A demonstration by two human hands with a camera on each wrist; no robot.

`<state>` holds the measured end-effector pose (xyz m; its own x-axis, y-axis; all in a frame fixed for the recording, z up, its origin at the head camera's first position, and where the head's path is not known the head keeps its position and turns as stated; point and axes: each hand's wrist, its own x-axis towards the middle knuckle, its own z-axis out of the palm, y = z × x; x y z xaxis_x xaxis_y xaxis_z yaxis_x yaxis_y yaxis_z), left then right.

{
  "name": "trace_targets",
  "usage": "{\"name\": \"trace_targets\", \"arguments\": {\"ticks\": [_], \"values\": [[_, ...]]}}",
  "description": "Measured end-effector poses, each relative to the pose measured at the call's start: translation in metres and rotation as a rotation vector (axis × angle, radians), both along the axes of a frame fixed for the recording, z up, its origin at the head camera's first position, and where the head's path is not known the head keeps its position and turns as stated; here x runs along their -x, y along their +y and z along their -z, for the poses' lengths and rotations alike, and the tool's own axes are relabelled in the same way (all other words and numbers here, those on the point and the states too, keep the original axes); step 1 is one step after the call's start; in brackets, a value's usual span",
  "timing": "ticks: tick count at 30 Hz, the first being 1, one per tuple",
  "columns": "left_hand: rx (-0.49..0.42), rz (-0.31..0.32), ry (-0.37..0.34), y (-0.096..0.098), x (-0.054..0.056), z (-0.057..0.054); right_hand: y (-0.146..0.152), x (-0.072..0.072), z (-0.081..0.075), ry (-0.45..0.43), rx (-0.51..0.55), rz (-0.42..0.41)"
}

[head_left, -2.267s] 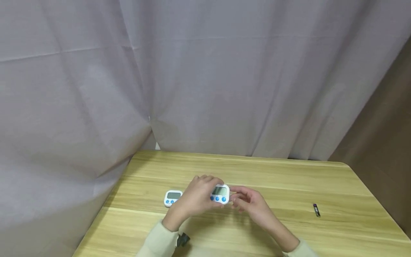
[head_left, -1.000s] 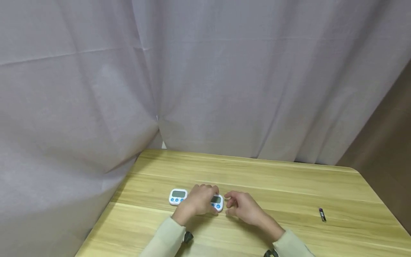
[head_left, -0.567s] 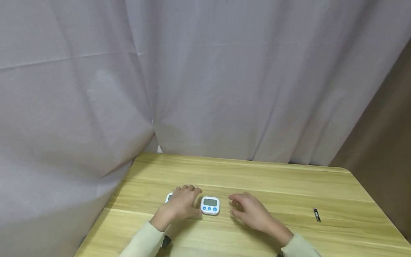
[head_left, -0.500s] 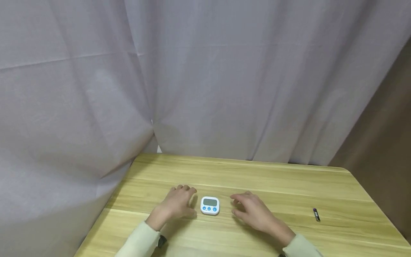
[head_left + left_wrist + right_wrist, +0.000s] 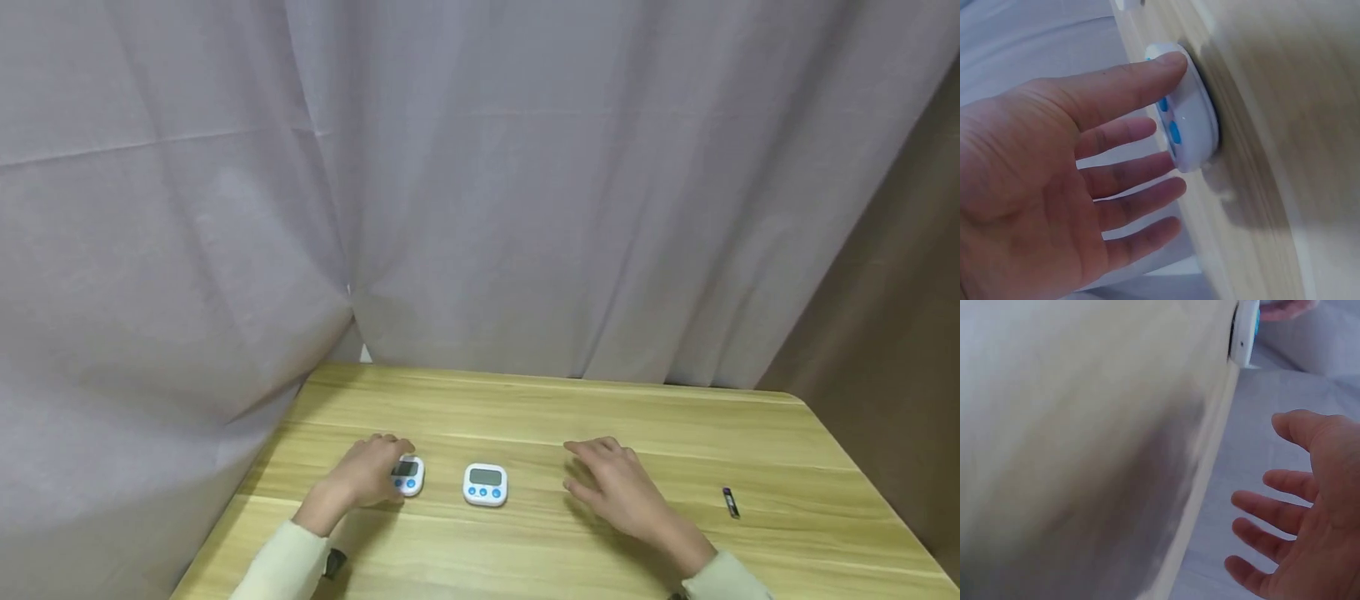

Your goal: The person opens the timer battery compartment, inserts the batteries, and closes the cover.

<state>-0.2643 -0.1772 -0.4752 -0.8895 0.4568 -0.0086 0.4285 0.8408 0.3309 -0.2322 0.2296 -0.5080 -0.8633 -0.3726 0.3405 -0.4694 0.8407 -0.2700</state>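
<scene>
Two white digital timers with blue buttons and grey screens are on the wooden table. My left hand [image 5: 367, 472] is at the left timer [image 5: 409, 477] and covers its left part. In the left wrist view, the thumb of the left hand [image 5: 1066, 162] lies over the edge of the timer [image 5: 1191, 119]. The other fingers stretch out near its far side, and a firm hold does not show. The second timer [image 5: 485, 485] lies face up between the hands. My right hand [image 5: 618, 492] hovers to its right, fingers spread, holding nothing.
A small dark stick with a purple end [image 5: 731, 502], perhaps a battery, lies on the right of the table [image 5: 637, 408]. Grey curtains [image 5: 480, 208] hang behind the table and along its left side.
My left hand has lowered the second timer onto the table, let go of it and moved left to the other timer. My right hand has drawn away to the right.
</scene>
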Motion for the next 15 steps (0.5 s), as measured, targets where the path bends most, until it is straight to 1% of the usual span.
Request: {"name": "trace_targets", "arguments": {"ticks": [4,9,13,15], "values": [[-0.009,0.003,-0.022,-0.002,0.002,0.003,0.01,0.0,-0.007,-0.025,-0.029,0.025],[-0.011,0.013,-0.045,-0.001,0.003,0.007,0.02,-0.004,-0.009,-0.069,-0.058,0.063],[-0.017,0.028,-0.025,0.001,0.003,0.005,0.022,-0.006,-0.009,-0.075,-0.048,0.062],[-0.04,0.036,-0.015,0.004,0.003,0.001,0.022,-0.008,-0.01,-0.073,-0.04,0.055]]}}
